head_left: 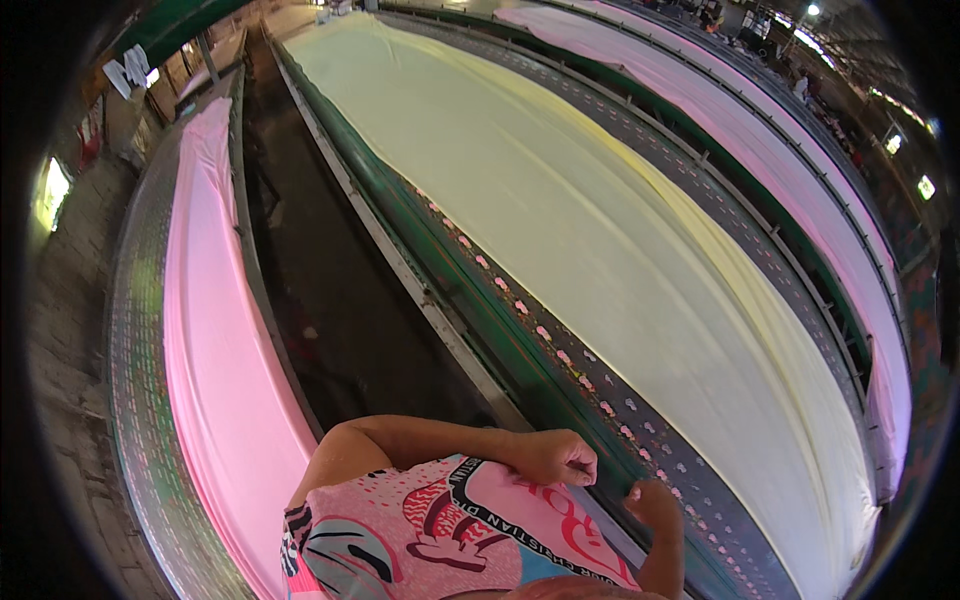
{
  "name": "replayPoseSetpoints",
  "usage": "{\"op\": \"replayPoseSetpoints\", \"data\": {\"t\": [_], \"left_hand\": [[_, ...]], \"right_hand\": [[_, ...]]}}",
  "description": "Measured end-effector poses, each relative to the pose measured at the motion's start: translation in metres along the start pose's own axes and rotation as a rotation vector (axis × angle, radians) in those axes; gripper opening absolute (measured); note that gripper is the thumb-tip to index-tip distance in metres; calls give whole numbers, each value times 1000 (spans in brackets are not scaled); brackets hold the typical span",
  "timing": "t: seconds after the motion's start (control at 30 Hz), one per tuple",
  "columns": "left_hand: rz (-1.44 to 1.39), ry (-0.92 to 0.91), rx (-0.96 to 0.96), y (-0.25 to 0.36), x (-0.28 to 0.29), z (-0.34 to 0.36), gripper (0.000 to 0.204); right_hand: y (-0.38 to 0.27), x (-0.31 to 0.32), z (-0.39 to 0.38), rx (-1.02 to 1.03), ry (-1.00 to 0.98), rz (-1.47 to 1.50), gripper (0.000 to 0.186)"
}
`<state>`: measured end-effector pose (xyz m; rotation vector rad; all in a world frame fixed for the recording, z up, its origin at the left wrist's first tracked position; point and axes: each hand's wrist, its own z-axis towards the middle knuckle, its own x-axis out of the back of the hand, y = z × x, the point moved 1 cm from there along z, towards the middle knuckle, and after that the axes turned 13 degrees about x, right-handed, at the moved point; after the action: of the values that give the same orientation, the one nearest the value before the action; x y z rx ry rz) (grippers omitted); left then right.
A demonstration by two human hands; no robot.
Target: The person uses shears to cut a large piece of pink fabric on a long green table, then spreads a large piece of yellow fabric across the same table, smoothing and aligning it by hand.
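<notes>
My left hand [560, 457] is closed in a fist in front of my body, at the end of a bent arm. No object sticks out of it. My right hand [654, 503] is closed too, lower and to the right, over the near side of a long printing table; nothing shows in its fingers. The hands are apart from each other. Beyond them a long pale yellow cloth [560, 220] lies spread along the table, with soft folds on its far side. Neither hand touches it. Small pink and grey printed marks [543, 333] dot the dark table surface beside the cloth.
A green side and metal rail [400, 262] edge the yellow cloth's table. Left of it runs a dark aisle [335, 310], then another long table with pink cloth [215, 300]. More pink cloth [720, 130] covers tables at the right. A brick wall [75, 320] stands far left.
</notes>
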<state>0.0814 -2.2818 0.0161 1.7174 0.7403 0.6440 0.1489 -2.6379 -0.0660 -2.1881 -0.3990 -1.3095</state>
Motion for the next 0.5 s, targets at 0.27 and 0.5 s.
{"op": "replayPoseSetpoints", "data": {"t": [0.27,0.5], "left_hand": [[239,-62,-59,-2,33,-24,24],[310,-133,-197,-21,115,-45,23]], "right_hand": [[-26,-20,10,-168,177,215,22],[-80,-4,61,-111,63,176,22]]}}
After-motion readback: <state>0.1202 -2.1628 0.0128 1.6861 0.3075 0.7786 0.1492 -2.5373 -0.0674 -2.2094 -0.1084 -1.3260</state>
